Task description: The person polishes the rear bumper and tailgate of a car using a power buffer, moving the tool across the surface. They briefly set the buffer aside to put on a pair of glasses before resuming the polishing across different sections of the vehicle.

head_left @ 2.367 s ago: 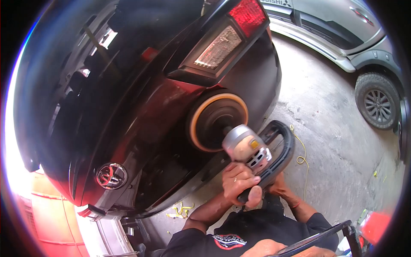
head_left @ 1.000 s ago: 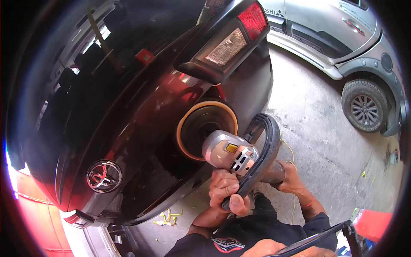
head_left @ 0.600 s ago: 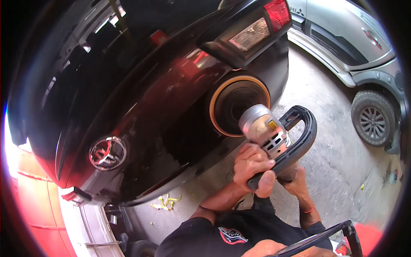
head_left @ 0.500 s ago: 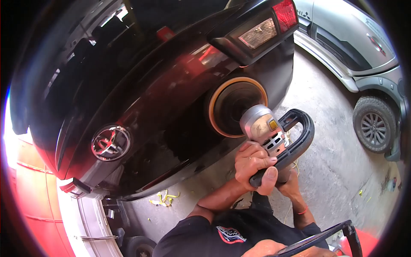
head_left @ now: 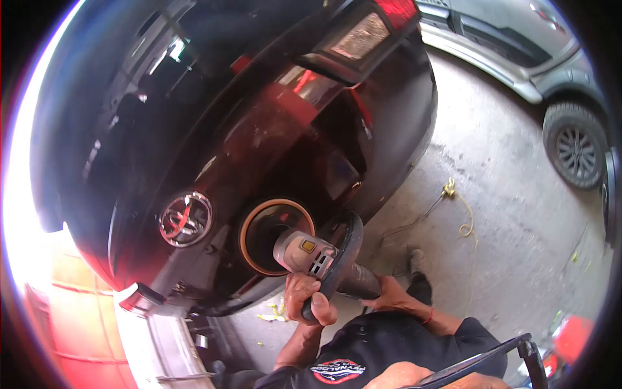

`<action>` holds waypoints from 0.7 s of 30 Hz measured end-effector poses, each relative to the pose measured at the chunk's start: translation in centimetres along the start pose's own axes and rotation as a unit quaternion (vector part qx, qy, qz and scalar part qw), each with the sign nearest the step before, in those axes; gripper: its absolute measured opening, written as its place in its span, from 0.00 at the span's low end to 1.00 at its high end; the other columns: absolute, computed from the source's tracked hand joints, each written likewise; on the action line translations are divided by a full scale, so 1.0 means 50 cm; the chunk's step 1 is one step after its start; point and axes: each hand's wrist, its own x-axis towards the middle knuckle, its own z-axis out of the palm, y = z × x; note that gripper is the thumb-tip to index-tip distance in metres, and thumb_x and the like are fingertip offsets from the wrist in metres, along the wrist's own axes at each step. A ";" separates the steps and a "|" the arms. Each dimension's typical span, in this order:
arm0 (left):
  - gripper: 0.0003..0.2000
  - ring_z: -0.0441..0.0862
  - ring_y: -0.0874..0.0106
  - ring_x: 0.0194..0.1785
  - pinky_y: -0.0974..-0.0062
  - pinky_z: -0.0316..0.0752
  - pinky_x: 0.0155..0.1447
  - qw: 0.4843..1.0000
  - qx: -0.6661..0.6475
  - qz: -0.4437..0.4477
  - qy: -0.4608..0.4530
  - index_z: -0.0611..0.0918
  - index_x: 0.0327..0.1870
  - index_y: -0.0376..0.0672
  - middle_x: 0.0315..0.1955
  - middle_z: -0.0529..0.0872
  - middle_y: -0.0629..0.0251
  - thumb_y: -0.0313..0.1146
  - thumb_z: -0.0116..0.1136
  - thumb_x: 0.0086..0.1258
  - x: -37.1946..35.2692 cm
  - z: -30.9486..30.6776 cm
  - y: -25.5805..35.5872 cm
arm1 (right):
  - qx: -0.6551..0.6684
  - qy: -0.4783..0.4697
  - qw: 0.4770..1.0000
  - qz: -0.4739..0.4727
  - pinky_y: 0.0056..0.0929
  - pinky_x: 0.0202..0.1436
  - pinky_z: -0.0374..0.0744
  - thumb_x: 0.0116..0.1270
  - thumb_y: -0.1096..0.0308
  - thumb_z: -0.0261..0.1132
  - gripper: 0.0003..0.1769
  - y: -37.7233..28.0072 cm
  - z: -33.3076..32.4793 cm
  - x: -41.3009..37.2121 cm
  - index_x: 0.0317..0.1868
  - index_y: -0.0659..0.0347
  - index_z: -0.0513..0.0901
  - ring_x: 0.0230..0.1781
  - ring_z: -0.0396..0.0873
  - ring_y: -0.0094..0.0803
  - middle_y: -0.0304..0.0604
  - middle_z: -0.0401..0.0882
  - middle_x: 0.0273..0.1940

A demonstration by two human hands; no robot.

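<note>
A rotary polisher (head_left: 299,251) with a silver head and black body is pressed pad-first against the rear panel (head_left: 227,152) of a dark car. Its round pad (head_left: 243,241) has an orange-tan rim. My left hand (head_left: 303,299) is closed around the lower end of the black loop handle (head_left: 350,243). Farther back, my right hand (head_left: 390,295) wraps the polisher's dark rear body, its fingers partly hidden. Just left of the pad is the chrome Toyota emblem (head_left: 186,219). A tail light (head_left: 361,35) sits above.
A silver vehicle (head_left: 512,39) with a dark wheel (head_left: 575,146) stands at right. On the concrete floor (head_left: 479,136) lies a cord with a yellow connector (head_left: 448,188). Yellow scraps (head_left: 275,314) lie under the car. Red panels (head_left: 81,318) stand at lower left.
Both hands have brought the polisher left and down across the panel, from below the tail light to near the emblem. The view has shifted too, showing more floor and the cord.
</note>
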 end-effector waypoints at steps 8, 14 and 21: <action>0.10 0.72 0.67 0.22 0.64 0.71 0.33 0.992 -0.111 0.000 0.056 0.71 0.39 0.35 0.23 0.75 0.59 0.35 0.50 0.70 0.024 0.127 -0.030 | -0.098 0.124 0.986 -0.052 0.49 0.48 0.81 0.42 0.59 0.79 0.40 -0.013 -0.130 -0.033 0.58 0.67 0.79 0.44 0.84 0.62 0.64 0.85 0.38; 0.13 0.72 0.68 0.23 0.63 0.71 0.35 0.969 -0.225 -0.008 0.099 0.71 0.40 0.36 0.20 0.76 0.58 0.39 0.48 0.73 0.101 0.260 -0.027 | -0.158 0.253 0.952 -0.070 0.48 0.44 0.81 0.41 0.69 0.74 0.32 -0.112 -0.282 -0.062 0.52 0.64 0.79 0.41 0.83 0.62 0.61 0.85 0.35; 0.13 0.70 0.70 0.25 0.63 0.69 0.38 0.938 -0.291 -0.082 0.171 0.70 0.38 0.39 0.19 0.75 0.60 0.42 0.47 0.75 0.129 0.255 -0.003 | -0.223 0.241 0.942 -0.069 0.47 0.42 0.81 0.41 0.67 0.75 0.29 -0.218 -0.329 -0.094 0.49 0.63 0.80 0.39 0.84 0.61 0.60 0.85 0.34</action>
